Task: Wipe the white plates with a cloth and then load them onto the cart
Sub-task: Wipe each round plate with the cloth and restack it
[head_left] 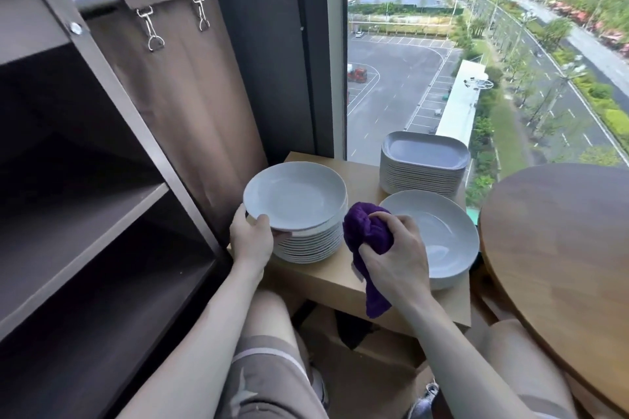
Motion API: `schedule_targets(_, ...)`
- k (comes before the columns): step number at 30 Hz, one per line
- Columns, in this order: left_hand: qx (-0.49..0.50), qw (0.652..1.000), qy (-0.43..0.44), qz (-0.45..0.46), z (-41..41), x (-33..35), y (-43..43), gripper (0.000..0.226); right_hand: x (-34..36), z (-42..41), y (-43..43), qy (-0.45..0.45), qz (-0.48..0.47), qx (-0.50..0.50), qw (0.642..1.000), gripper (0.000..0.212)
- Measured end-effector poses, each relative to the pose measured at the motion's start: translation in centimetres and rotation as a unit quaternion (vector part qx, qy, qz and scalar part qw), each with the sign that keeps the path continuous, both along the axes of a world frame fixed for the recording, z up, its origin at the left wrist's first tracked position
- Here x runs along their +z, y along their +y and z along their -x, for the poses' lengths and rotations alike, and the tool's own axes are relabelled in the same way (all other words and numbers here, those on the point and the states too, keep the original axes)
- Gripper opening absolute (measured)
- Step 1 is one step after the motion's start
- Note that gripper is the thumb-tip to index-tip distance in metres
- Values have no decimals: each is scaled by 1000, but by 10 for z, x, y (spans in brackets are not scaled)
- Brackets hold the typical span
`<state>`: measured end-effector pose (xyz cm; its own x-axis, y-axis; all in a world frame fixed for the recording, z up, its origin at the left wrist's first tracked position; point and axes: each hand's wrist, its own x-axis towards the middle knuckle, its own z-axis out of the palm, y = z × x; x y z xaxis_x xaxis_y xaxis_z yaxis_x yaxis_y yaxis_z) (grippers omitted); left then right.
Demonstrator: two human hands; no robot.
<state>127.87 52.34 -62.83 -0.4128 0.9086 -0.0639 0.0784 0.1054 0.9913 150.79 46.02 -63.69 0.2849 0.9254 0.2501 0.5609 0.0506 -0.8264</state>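
White plate (294,197) in left hand (250,238); cloth (366,231) in right hand (394,255)

A round wooden table (561,248) stands right of a pale wooden stand (362,177) beneath a window (476,44) overlooking, seemingly, a car park (391,95).

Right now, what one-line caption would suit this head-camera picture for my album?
Left hand holds the top plate of a stack, right hand grips a purple cloth, the cart alongside.

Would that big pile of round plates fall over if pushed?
Probably not: the stack of round plates sits straight and looks heavy, so it would likely slide. The top plate, held by the left hand, looks glossy, maybe slippery.
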Motion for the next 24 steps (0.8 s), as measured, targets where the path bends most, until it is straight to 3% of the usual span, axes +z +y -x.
schedule_targets(5, 21, 999, -16, 19, 1, -4, 8, 44, -13, -9, -8, -5, 22, -7, 1000, 51)
schedule_targets(13, 8, 993, 115, 14, -4, -4, 6, 44, -29, -28, -19, -4, 42, -32, 999, 50)
schedule_targets(24, -3, 978, 203, 48, -2, -14, 6, 24, -38, -39, -29, 9, 53, -38, 998, 50)
